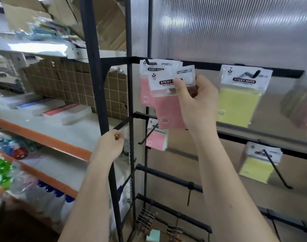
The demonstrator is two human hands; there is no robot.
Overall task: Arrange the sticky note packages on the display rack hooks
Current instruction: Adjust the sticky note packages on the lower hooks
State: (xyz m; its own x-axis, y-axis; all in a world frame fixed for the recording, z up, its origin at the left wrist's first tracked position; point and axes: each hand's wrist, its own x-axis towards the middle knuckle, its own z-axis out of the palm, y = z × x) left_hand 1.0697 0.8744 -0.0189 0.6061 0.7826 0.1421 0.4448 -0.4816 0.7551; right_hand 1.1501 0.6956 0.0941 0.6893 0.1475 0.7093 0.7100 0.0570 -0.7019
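My right hand (pixel 193 100) grips a pink sticky note package (pixel 168 109) by its white header, thumb on the front, held just below and right of the top-left hook (pixel 150 62). Pink packages (pixel 144 95) hang on that hook behind it. My left hand (pixel 110 145) pinches the tip of a black hook (pixel 123 123) that juts out from the second bar. A smaller pink pack (pixel 158 140) hangs one row down. Yellow packages hang at the upper right (pixel 240 105) and lower right (pixel 257 168).
The black rack frame (pixel 94 84) stands before a ribbed translucent panel (pixel 227 28). Left of it are orange-edged shelves (pixel 49 142) with boxes and blue-capped bottles (pixel 53 193). Bare bars and hooks (pixel 172 177) fill the rack's lower part, with binder clips (pixel 145 222) near the bottom.
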